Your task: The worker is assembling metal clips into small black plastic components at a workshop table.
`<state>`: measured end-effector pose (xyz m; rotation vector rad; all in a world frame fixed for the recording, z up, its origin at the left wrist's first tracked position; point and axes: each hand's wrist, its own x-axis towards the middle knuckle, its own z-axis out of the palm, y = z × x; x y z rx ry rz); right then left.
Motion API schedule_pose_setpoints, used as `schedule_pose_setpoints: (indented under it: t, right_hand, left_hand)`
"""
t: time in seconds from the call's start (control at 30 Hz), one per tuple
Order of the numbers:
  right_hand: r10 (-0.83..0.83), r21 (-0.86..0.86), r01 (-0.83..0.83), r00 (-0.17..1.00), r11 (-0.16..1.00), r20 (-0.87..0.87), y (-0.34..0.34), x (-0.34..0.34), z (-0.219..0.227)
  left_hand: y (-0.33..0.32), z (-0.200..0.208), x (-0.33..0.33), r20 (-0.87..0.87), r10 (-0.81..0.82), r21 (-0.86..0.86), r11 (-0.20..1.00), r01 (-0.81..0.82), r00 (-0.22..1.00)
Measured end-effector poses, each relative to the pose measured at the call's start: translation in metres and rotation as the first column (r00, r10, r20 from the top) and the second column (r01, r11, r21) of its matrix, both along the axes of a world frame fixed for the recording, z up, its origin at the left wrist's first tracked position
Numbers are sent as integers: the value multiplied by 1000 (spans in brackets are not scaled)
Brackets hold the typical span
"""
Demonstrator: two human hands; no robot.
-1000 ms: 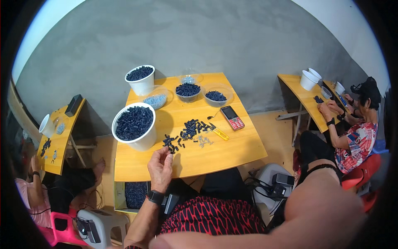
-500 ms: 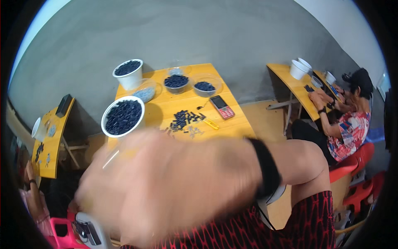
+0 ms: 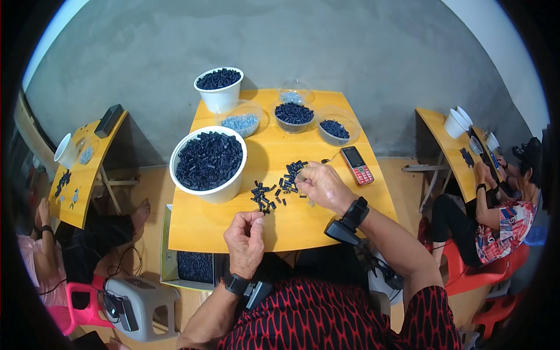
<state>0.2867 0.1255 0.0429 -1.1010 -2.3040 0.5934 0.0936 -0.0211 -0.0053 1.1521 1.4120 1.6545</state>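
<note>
On the yellow table (image 3: 204,230), small black tube-like pieces (image 3: 293,170) lie loosely heaped. My left hand (image 3: 245,242) is by the table's near edge, thumb and forefinger pinched, with a small black piece (image 3: 266,212) at their tips. Just right of the heap, my right hand (image 3: 324,186) is closed, its fingers bent down toward the pieces; what they hold is hidden. A few tiny pale bits (image 3: 310,203) show beneath it. Left of the heap stands a big white bucket (image 3: 216,192) full of black pieces.
Behind are another filled white bucket (image 3: 220,102), a clear tub of pale bits (image 3: 240,122) and tubs of black pieces (image 3: 293,116). A red-and-black phone (image 3: 357,166) lies right. A box of black pieces (image 3: 195,265) sits below. People work at side tables (image 3: 87,198).
My right arm, which blurred across the view, has drawn back, and its hand is now down at the heap. My left hand has come into view. The yellow cutter no longer shows.
</note>
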Motion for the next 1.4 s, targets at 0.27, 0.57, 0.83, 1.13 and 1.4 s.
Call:
schedule_pose_setpoints:
  t: [0.27,0.57,0.83,1.13,1.4]
  right_hand:
    - [80,82,-91,988,993,129,4,-6,-7]
    - [86,82,-104,975,991,203,10,-4,-9]
    - [315,125,-305,947,944,-70,-19,3,17]
    - [384,31,-384,909,923,-162,-46,-15,17]
    - [365,-39,-378,913,925,-184,-72,-16,24]
  left_hand:
    - [1,5,-4,-31,-29,-55,998,27,999]
    - [2,4,-4,-73,-47,-92,995,40,996]
    - [1,12,-3,-20,-79,-87,993,77,997]
    - [6,17,3,371,-212,-100,959,266,904]
    - [5,7,-1,388,-318,-51,930,365,865]
